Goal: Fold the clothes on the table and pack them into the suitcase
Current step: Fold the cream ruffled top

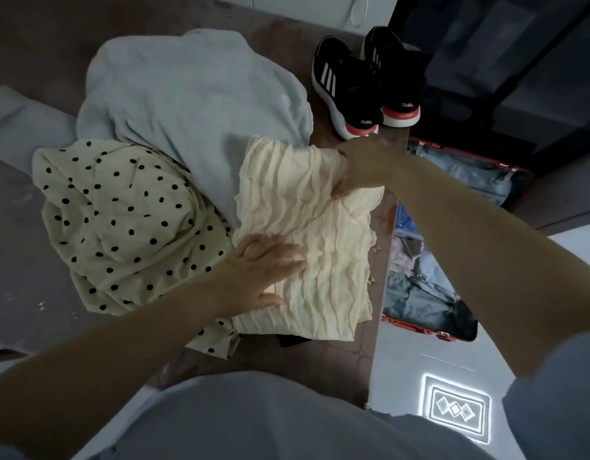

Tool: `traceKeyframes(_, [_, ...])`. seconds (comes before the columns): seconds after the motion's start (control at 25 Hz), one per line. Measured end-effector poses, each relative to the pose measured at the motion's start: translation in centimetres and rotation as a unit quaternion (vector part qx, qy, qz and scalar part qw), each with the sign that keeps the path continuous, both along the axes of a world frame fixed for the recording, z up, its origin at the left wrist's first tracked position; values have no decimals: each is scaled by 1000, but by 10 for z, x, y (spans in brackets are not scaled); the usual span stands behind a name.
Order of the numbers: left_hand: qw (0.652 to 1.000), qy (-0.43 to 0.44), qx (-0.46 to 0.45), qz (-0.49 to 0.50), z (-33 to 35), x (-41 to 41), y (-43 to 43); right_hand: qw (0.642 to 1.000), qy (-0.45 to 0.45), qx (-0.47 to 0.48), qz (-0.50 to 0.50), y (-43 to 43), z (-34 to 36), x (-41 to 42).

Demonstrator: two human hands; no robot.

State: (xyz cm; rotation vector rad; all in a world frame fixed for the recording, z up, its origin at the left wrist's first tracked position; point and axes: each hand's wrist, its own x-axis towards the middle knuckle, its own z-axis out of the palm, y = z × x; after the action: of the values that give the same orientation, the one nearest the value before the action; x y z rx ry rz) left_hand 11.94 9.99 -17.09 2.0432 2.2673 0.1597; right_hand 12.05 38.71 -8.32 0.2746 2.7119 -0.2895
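The suitcase [419,325] is lying open on the floor, to the right of the table [320,363]. The right arm and the table edge are hiding a big part of it. Some soft things are lying inside, and it is hard to tell what they are. A small dark thing [292,340] is peeking out from under the near edge of the wavy cream cloth [306,234], and most of it is hidden. The top right corner is looking dark and blurry.

The left hand [263,270] is lying flat on the near left part of the wavy cream cloth. Its fingers are straight and a little spread, and they are pressing the cloth down. The right hand [363,167] is reaching to the far right corner of the same cloth. Its fingers are curling round the edge and pinching it. The fingertips are hiding in the folds.

The wavy cream cloth is lying on the table, near the right edge. It is touching the spotty cloth [121,220], which is sitting bunched up on the left. A pale blue cloth [194,94] is lying in a heap behind them, partly under both. Two black shoes [346,84] are standing side by side on the far part of the table, just past the right hand.
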Motion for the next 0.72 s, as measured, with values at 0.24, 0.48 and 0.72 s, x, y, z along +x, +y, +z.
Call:
traceKeyframes(0.24, [885, -367, 94, 272, 21, 13, -19, 914, 368, 116, 120, -38, 1, 70])
traceKeyframes(0.48, [690, -530, 196, 452, 64, 21, -37, 898, 413, 77, 134, -113, -65, 200])
traceKeyframes(0.72, [878, -310, 8, 365, 44, 53, -21, 957, 270, -86, -69, -148, -65, 226])
